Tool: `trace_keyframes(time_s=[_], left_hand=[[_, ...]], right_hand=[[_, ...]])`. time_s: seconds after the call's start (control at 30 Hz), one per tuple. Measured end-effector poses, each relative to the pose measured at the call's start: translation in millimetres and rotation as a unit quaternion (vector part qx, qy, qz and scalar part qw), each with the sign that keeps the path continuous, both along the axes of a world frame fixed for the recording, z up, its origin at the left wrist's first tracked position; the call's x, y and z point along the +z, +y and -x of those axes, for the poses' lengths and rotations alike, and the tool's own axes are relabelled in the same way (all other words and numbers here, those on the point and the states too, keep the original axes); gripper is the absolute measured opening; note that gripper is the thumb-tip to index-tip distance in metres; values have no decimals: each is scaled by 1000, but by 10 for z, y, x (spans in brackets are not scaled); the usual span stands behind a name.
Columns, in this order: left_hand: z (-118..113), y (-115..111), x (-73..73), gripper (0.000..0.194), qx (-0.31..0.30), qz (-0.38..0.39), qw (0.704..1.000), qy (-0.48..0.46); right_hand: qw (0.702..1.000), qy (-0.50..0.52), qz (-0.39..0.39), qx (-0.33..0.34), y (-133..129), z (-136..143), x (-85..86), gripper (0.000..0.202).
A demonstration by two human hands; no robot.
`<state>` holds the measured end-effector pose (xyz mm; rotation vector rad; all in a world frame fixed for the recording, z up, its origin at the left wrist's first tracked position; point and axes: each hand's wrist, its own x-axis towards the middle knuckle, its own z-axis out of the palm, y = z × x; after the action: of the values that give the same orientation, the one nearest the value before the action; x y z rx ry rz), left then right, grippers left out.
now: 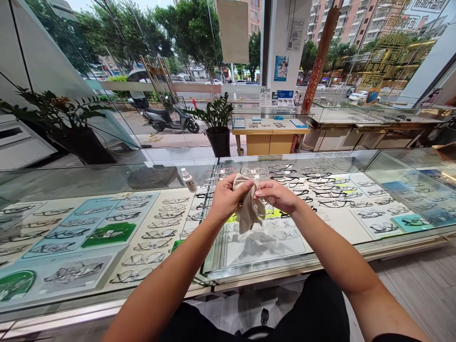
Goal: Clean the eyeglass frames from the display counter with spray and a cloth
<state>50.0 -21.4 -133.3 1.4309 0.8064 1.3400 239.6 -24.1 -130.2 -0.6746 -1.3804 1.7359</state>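
Note:
Above the glass counter, my left hand [228, 195] is closed round a beige cloth [249, 216], thumb on top, with the loose end hanging down. My right hand [278, 194] is pinched close beside it, its fingertips at the cloth's edge. Between the hands, a thin-rimmed pair of eyeglasses [272, 209] shows partly below my right fingers; the cloth covers the rest of it. A small white bottle [188, 180] stands on the counter to the left of my hands.
Beneath the glass counter top [263, 259] lie many eyeglasses in rows, some on a green tray [110, 234]. Beyond the counter stand a potted plant [218, 137] and a wooden display table [265, 137], before large windows facing a street. A parked scooter [171, 116] is outside.

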Motion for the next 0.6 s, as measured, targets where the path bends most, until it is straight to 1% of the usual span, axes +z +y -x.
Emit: trace_keyframes(time_s=[0.07, 0.17, 0.33, 0.43, 0.5, 0.6], left_hand=[[-11, -10, -3, 53, 5, 0, 1000, -8], [-18, 2, -9, 56, 0, 3, 1000, -27], [4, 39, 14, 48, -45, -5, 998, -36], [17, 26, 44, 53, -71, 3, 997, -27], [19, 5, 55, 51, -63, 1, 998, -22], [11, -30, 49, 46, -5, -33, 999, -2]], right_hand=[[1000, 2, -4, -4, 7, 3, -4, 29], [999, 14, -3, -32, 29, 17, -24, 29], [997, 36, -6, -64, 40, 9, -25, 31], [997, 29, -5, -66, 23, 1, -23, 35], [999, 22, 6, -49, 7, 20, -46, 38], [1000, 19, 1, -19, -17, 76, -100, 42]])
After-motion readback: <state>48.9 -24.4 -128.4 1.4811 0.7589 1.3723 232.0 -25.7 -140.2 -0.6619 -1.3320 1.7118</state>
